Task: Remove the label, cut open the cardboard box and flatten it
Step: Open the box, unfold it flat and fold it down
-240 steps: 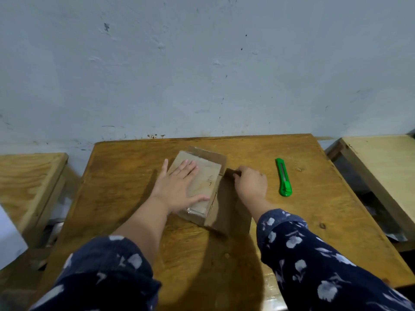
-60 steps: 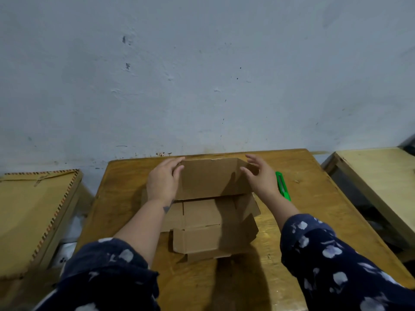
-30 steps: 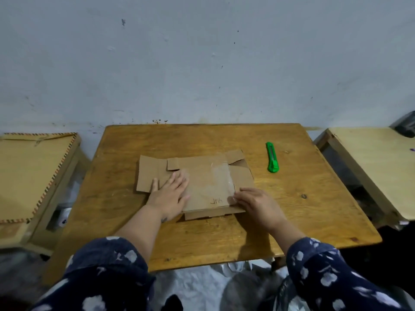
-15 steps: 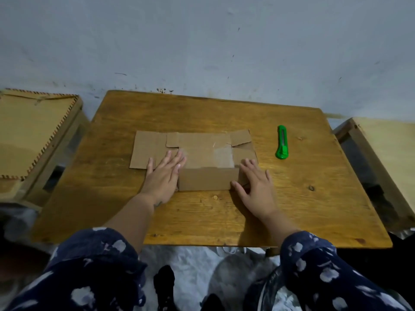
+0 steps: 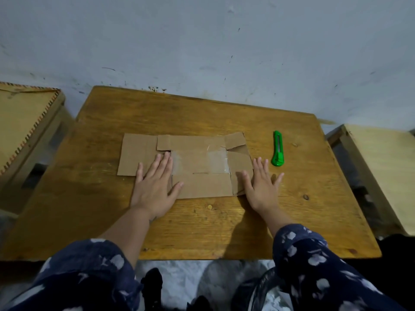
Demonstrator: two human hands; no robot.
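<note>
Flattening step, nearly done by the look of it. The cardboard box [image 5: 197, 164] lay opened flat mid-table [image 5: 224, 221], the knife [image 5: 277, 149] just right of it. My left hand [image 5: 155, 187] pressed its left part, fingers spread, gripping nothing; my right hand [image 5: 261, 187] lay splayed at its right edge. Next I judged the raised right flaps needed pressing.
</note>
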